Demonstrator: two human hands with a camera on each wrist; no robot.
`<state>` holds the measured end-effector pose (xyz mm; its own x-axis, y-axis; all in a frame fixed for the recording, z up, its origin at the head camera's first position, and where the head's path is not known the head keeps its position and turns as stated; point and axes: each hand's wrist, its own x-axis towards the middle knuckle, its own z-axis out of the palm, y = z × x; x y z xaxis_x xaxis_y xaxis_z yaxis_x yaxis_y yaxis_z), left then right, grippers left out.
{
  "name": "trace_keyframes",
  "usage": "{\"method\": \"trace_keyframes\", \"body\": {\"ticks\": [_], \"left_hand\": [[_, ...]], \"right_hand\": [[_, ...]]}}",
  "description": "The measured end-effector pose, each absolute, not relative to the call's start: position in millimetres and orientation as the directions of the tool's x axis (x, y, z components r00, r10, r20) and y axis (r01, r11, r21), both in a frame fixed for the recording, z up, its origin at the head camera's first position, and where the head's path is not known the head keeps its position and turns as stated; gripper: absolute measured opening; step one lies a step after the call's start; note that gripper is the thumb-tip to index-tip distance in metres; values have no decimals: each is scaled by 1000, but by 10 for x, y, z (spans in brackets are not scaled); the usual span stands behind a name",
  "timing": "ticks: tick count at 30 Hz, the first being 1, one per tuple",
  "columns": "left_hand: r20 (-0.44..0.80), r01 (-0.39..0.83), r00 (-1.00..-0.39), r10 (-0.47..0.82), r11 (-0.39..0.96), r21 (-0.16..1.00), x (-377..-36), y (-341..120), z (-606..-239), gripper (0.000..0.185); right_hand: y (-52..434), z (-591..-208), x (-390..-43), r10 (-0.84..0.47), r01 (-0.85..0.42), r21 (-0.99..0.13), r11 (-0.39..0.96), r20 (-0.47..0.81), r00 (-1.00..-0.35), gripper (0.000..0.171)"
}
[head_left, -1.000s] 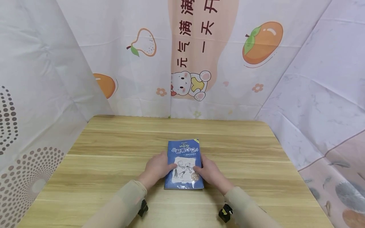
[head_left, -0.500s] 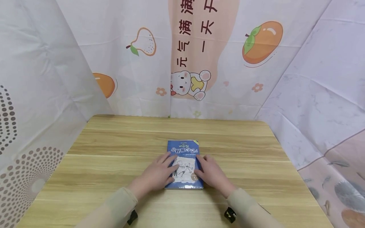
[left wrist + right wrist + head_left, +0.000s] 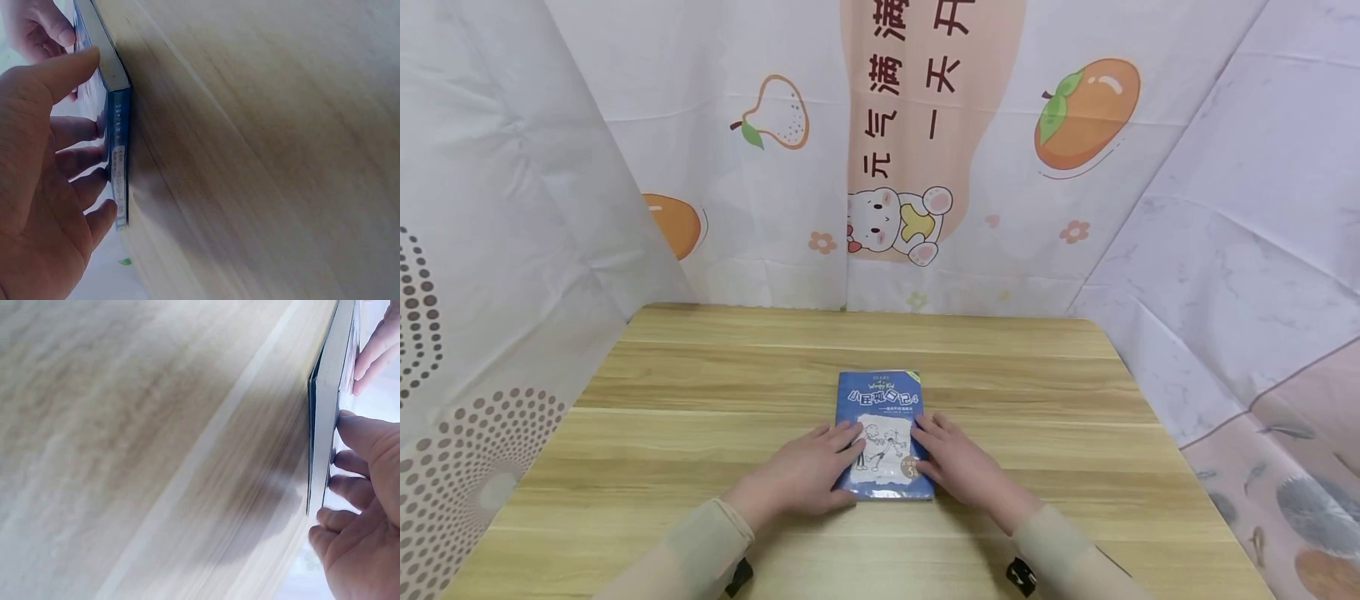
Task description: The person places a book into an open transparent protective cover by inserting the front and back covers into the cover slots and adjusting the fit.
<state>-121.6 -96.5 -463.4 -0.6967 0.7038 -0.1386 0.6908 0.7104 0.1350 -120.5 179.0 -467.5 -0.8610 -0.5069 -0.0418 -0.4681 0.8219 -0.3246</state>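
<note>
A blue paperback book with a white cartoon panel on its cover lies flat on the wooden table, its spine to the left and page edges to the right. My left hand rests its fingertips on the left part of the cover, thumb by the near left corner. On the opposite side, my right hand touches the cover's right edge with its fingertips. Neither hand curls round the book; the wrist views show the fingers spread along its sides.
The wooden table extends around the book on all sides. White printed curtains hang behind the far edge and along both sides. A small black device sits under the right wrist, and another black device is under the left.
Earlier both hands held the book's sides with thumbs on the cover. They have loosened and drawn outward and slightly nearer, fingertips now lying on the cover. The book stays in about the same place.
</note>
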Motion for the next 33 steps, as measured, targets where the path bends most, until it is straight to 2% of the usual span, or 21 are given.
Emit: {"method": "trace_keyframes", "body": {"ticks": [4,10,13,24,33], "left_hand": [[-161,689,-694,701,713,134,-1209,-959,-4636,81],[-164,687,-697,698,716,123,-1211,-944,-4641,80],[-156,695,-697,700,713,90,-1218,-932,-4668,81],[-109,746,-665,739,664,-56,-1219,-881,-4685,82],[-30,775,-624,781,613,-150,-1225,-881,-4670,68]], "right_hand": [[1826,-4687,-1168,-564,-525,-308,793,-48,-824,56],[1871,-4705,-1099,-600,-547,-303,780,-117,-791,88],[1871,-4702,-1092,-613,-561,-289,776,-134,-779,96],[1821,-4698,-1119,-663,-647,-160,746,-90,-743,85],[1785,-4694,-1141,-695,-691,-77,718,-32,-718,71]]}}
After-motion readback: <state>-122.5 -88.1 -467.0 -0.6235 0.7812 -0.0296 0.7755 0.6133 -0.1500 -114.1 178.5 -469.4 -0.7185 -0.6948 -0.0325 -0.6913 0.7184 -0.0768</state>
